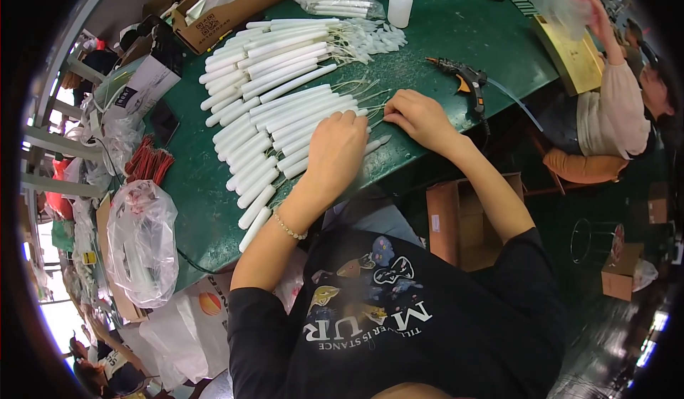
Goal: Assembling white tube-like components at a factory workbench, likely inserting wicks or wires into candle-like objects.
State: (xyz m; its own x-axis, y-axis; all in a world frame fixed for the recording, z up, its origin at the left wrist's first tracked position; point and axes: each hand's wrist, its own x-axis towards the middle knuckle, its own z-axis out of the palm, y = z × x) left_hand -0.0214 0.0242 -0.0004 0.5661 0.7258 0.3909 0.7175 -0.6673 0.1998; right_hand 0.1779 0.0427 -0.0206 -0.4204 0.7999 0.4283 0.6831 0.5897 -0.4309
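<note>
On the green bench [456, 35] we are working over a long fanned row of white tubes [271, 114], each lying with its long axis running left to right and thin wire leads trailing from the right-hand end. Our left hand [335, 153] is resting palm down on the near end of the row, fingers curled loosely over the tubes and pressing on them rather than gripping any one that we can make out. Our right hand [420, 117] is sitting just to the right of it, fingers bent narrow at the tube tips where the wire leads [370, 96] are spreading out; whether it is pinching a lead we cannot tell. So the tube bodies are lying to the left of both hands, with the left hand nearer to them and the right hand nearer to the leads. Farther right a glue gun [467, 82] is lying on the bench, and a white squeeze bottle [400, 3] is standing at the far edge.
</note>
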